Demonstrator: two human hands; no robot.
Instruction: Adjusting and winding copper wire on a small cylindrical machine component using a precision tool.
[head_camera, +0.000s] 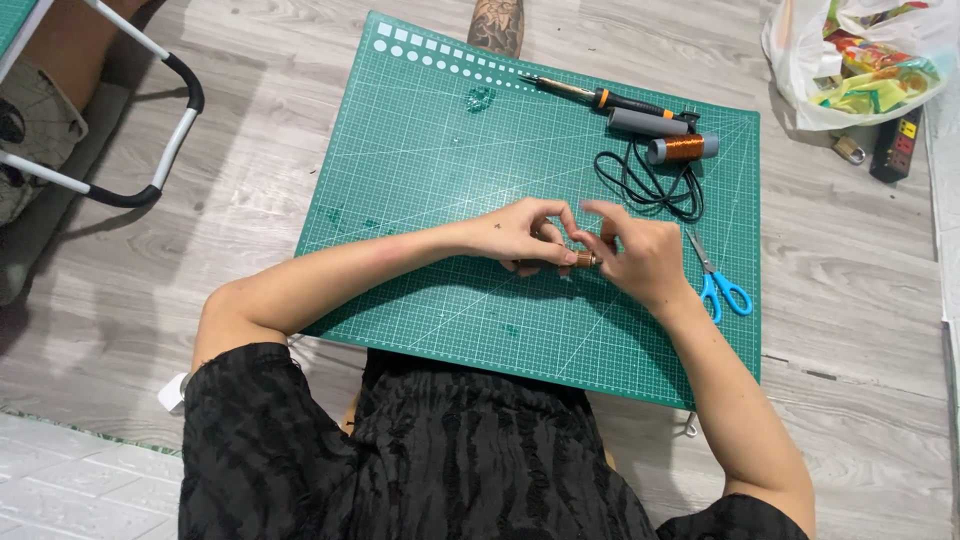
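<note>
Scissors (718, 280) on mat (450, 150) right of hands; wire spool (683, 149) & soldering iron (600, 97) behind; bag (860, 60) off mat, far right.

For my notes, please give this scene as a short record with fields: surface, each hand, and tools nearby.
surface: green cutting mat on a grey wood floor
left hand: grips a small copper-wound piece
right hand: fingers at the same piece
tools: blue scissors, soldering iron, copper wire spool, black cable
other: plastic bag, top right
</note>
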